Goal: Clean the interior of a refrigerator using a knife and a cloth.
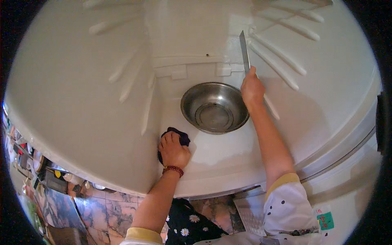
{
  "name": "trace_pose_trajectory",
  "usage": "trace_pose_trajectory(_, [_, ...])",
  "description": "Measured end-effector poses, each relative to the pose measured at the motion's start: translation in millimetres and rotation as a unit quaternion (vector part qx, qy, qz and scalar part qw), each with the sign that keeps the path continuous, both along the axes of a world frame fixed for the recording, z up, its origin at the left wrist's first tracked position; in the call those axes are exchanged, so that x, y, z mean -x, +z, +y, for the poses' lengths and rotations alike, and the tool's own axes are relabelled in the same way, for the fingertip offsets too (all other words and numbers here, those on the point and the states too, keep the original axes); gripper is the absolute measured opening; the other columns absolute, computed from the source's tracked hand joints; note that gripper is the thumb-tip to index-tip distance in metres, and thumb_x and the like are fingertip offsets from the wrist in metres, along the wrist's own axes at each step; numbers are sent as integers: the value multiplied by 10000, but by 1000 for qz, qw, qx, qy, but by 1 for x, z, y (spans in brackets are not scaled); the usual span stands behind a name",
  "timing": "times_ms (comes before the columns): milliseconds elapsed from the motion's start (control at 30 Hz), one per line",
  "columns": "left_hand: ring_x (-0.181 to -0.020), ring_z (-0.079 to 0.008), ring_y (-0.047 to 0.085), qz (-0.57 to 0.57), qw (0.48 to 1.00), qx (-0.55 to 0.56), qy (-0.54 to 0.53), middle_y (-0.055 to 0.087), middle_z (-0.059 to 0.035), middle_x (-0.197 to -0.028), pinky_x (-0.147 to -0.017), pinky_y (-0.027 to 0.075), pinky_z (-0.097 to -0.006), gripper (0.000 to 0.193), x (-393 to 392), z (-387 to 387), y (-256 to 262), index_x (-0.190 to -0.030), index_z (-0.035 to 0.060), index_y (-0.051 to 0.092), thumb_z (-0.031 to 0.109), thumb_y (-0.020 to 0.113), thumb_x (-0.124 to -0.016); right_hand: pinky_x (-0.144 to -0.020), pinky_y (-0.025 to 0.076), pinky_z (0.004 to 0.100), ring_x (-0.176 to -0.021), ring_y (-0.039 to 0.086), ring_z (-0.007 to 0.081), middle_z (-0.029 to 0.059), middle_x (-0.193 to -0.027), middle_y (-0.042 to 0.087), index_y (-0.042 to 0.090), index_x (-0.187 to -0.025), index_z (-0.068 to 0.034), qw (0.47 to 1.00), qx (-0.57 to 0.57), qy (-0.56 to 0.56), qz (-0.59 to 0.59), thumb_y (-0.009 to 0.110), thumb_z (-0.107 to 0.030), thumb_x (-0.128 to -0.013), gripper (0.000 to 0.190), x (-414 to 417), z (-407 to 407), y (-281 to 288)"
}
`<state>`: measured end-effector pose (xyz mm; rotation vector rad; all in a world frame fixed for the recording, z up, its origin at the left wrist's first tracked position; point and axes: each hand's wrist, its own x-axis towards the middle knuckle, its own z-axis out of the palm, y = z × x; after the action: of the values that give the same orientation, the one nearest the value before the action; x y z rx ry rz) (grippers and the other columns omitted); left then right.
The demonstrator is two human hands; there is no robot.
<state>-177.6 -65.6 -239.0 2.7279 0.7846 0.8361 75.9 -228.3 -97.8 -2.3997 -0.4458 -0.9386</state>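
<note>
I face the inside of a white refrigerator compartment (pixel 214 153) with moulded shelf ribs on both side walls. My right hand (pixel 253 87) grips a flat metal blade (pixel 244 50), perhaps a knife or scraper; its handle is hidden in my fist. The blade points up towards the back right corner. My left hand (pixel 174 150) presses a dark cloth (pixel 183 138) onto the compartment floor, close to the left wall. Between my hands stands a stainless steel basin (pixel 216 114) with a little liquid or a ringed bottom; I cannot tell which.
Moulded ribs (pixel 275 62) stick out from the right wall. The compartment's front rim (pixel 220 190) curves below my arms. A white door (pixel 340 183) stands at the right. Marbled floor tiles (pixel 119 208) and assorted household items (pixel 55 180) lie outside, at the lower left.
</note>
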Motion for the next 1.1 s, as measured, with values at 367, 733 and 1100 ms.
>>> trace_pose_trajectory(367, [-1192, -339, 454, -2, 1000, -3, 4, 516, -140, -1209, -1009, 369, -484, 444, -3, 0, 1, -1125, 48, 546, 146, 632, -700, -732, 488, 518, -778, 649, 412, 205, -906, 663, 427, -1181, -15, 999, -9, -4, 38, 415, -165, -967, 262, -9, 2, 4])
trace_pose_trajectory(733, [-1204, -328, 447, -10, 1000, -9, 5, 513, -132, -1225, -1015, 362, -487, 422, 0, 0, -2, -1110, 55, 553, 152, 631, -707, -766, 490, 522, -860, 644, 439, 243, -1003, 665, 413, -1179, -63, 997, -56, 7, -46, 366, -205, -1004, 230, 1, 1, -2])
trace_pose_trajectory(1100, [-1209, -331, 446, 0, 1000, -3, 8, 509, -134, -1239, -1010, 366, -493, 442, 2, -2, 1, -1129, 55, 542, 159, 632, -710, -765, 500, 527, -878, 643, 443, 240, -983, 668, 417, -1194, -60, 998, -18, -3, 55, 370, -166, -980, 244, -10, 0, 6])
